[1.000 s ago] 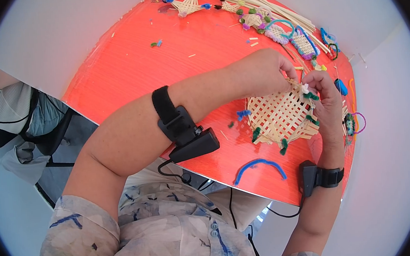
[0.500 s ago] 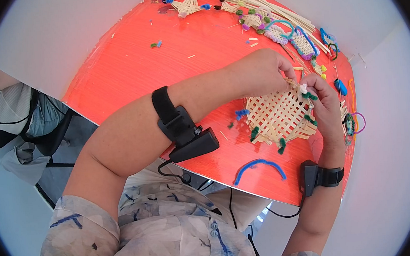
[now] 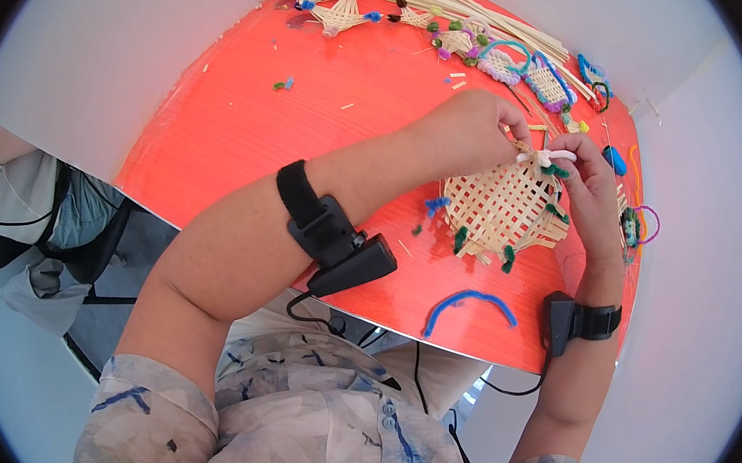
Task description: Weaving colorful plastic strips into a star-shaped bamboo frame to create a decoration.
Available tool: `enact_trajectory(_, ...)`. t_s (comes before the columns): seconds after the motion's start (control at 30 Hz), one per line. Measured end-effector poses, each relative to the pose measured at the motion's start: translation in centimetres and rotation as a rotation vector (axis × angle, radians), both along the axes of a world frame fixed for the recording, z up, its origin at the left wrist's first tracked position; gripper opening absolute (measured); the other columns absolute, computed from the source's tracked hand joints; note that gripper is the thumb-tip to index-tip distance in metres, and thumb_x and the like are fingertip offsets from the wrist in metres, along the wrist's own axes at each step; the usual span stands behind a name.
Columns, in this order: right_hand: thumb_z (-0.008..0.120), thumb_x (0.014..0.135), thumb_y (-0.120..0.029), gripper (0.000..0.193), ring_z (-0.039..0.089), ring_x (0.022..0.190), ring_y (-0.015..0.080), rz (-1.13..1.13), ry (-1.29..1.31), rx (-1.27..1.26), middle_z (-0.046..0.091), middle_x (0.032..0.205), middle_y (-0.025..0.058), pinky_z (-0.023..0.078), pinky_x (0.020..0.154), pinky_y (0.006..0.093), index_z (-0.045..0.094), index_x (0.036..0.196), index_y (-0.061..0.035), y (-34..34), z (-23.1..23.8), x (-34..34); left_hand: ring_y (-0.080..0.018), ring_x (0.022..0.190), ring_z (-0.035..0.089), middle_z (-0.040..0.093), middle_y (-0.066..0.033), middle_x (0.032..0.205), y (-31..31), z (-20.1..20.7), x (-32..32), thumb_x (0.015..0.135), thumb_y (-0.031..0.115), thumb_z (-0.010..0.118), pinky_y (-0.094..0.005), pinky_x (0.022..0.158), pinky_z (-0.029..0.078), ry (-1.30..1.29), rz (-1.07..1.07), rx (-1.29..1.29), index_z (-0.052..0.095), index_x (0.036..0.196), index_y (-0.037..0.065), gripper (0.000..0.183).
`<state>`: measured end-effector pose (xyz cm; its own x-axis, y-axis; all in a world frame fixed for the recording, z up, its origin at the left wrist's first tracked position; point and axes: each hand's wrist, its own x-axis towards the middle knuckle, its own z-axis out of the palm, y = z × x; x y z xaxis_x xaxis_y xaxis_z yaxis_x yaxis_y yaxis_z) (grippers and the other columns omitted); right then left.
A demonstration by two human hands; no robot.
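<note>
A round woven bamboo-strip piece (image 3: 506, 206) lies at the right of the red table, with dark green pipe-cleaner tufts (image 3: 508, 259) and a blue pipe-cleaner tuft (image 3: 438, 207) along its rim. My left hand (image 3: 487, 129) reaches across and is closed on the gathered strip ends at the far edge. Beside it, a white pipe cleaner (image 3: 561, 155) wraps those ends, and my right hand (image 3: 592, 181) pinches its free end. The left fingertips are partly hidden. A loose blue pipe cleaner (image 3: 465, 296) lies curved near the front edge.
Woven stars (image 3: 341, 12), small woven pieces with coloured pipe cleaners (image 3: 547, 81) and a bundle of bamboo strips (image 3: 475, 11) line the table's far side. Short scraps (image 3: 347, 106) dot the red table (image 3: 231, 147). White partitions (image 3: 690, 248) stand at both sides. Another person sits at far left.
More of the white pipe cleaner now shows, stretched out sideways toward my right fingers. The woven piece and my arms have barely shifted.
</note>
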<state>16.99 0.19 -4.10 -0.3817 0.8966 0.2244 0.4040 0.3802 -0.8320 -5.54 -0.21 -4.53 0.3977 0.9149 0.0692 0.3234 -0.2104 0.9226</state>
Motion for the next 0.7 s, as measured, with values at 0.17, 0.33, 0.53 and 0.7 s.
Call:
enact_trajectory(0.17, 0.058, 0.092, -0.004, 0.016, 0.050, 0.075, 0.0038, 0.119, -0.055, 0.060, 0.058, 0.087, 0.0003, 0.042, 0.062, 0.0193, 0.060, 0.107, -0.0017, 0.2, -0.5, 0.5, -0.0082, 0.065, 0.059, 0.063, -0.0005, 0.072, -0.1, 0.0, 0.3, 0.082, 0.011, 0.069, -0.0259, 0.059, 0.047, -0.028, -0.033, -0.034, 0.070, 0.093, 0.005, 0.012)
enact_trajectory(0.33, 0.056, 0.092, -0.003, 0.011, 0.049, 0.072, 0.0041, 0.017, 0.072, 0.026, 0.059, 0.088, 0.0020, 0.041, 0.061, 0.0192, 0.062, 0.101, -0.0003, -1.3, 1.0, -1.7, -0.0084, 0.066, 0.060, 0.064, -0.0006, 0.073, 0.1, -0.3, -0.1, 0.082, 0.011, 0.069, -0.0260, 0.060, 0.048, -0.009, -0.011, -0.022, 0.070, 0.093, 0.005, 0.013)
enact_trajectory(0.53, 0.060, 0.092, -0.008, 0.010, 0.051, 0.071, 0.0049, 0.075, -0.031, 0.004, 0.058, 0.084, -0.0010, 0.042, 0.061, 0.0200, 0.064, 0.097, -0.0007, -0.2, 0.6, 0.3, -0.0084, 0.068, 0.061, 0.065, -0.0013, 0.075, -0.1, 0.0, 0.2, 0.084, 0.012, 0.068, -0.0265, 0.061, 0.048, 0.000, -0.028, -0.044, 0.070, 0.094, 0.005, 0.013)
enact_trajectory(0.7, 0.062, 0.091, -0.011, 0.012, 0.054, 0.076, 0.0072, 0.152, -0.003, -0.140, 0.060, 0.091, -0.0006, 0.045, 0.069, 0.0234, 0.065, 0.097, -0.0013, -0.1, 0.3, 0.7, -0.0098, 0.069, 0.062, 0.067, -0.0030, 0.075, -0.5, 0.0, 0.2, 0.084, 0.012, 0.068, -0.0268, 0.063, 0.049, -0.028, -0.115, 0.024, 0.070, 0.094, 0.004, 0.013)
